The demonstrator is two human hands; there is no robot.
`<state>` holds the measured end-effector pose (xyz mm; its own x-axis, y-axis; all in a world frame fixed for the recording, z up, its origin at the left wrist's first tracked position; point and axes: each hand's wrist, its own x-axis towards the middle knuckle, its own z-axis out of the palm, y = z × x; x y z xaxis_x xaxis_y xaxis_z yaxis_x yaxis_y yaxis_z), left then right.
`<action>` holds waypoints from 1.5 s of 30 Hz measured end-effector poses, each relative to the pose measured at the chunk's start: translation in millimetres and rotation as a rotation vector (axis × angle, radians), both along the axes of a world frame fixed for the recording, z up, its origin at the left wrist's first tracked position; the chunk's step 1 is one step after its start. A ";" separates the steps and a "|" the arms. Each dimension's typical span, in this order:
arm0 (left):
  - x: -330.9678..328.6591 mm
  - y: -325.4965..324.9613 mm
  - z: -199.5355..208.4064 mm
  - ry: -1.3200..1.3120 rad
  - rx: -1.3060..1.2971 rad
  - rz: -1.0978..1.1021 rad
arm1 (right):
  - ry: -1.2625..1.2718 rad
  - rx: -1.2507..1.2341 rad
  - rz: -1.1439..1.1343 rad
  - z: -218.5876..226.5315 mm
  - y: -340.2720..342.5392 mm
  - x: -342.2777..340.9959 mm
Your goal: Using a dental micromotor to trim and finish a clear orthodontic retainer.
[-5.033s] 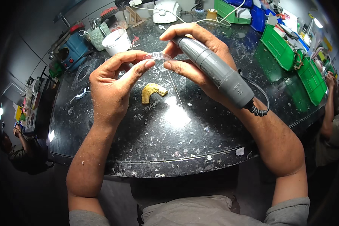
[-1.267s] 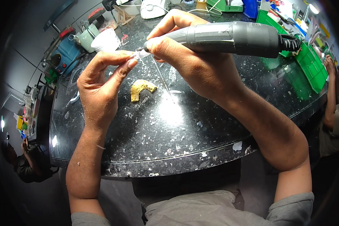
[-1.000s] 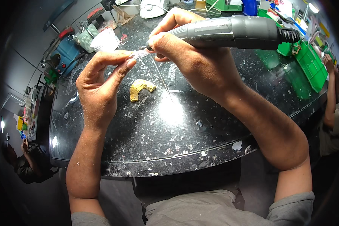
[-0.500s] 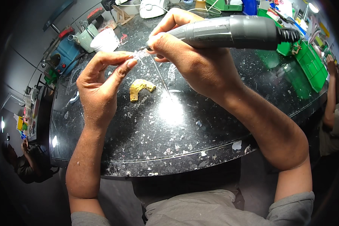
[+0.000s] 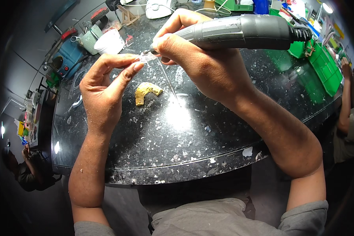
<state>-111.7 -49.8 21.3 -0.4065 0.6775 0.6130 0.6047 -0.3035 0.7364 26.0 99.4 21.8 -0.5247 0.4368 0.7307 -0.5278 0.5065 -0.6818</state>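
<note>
Across the middle of the frame, a black table (image 5: 224, 126) is strewn with pale flakes (image 5: 247, 152); its curved front edge (image 5: 185, 168) is seen at the lower middle, and the widest room for moving seems to be offered just above that edge. At the right, the side is bounded by green bins (image 5: 325, 74), so wide swings that way are best avoided. By the right hand (image 5: 208, 65), a grey handpiece (image 5: 232, 33) is grasped like a pen near its nose, its ribbed cable (image 5: 302, 34) being pointed at those bins and best kept slack. By the thumb and forefinger of the left hand (image 5: 104, 84), at the left of centre, a transparent piece (image 5: 148, 58) is pinched in the upper middle. Below it, a yellow arch-shaped model (image 5: 142, 91) and a thin rod (image 5: 169, 82) are laid on the table, where they could be knocked if the wrists are dropped. Since the piece is gripped at its left end only, steadiness is probably best served by light, short strokes directed away from the left fingertips, with the hands braced together. Whether it is touched by the dark tool tip (image 5: 146, 52) cannot be told.
</note>
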 end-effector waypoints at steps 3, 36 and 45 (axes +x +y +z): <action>1.4 0.2 0.3 -0.006 0.000 0.000 | 0.005 0.007 -0.008 1.7 -0.1 1.8; 5.1 0.5 0.9 -0.055 -0.009 0.030 | -0.120 0.010 0.024 5.4 -3.8 8.4; 4.2 -0.4 0.0 -0.051 0.002 0.010 | -0.131 0.082 -0.024 5.8 -4.2 10.6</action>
<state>-107.5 -50.1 21.3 -0.4443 0.6717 0.5928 0.5692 -0.2994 0.7657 36.6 95.2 27.6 -0.6075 0.3923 0.6907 -0.4243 0.5749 -0.6997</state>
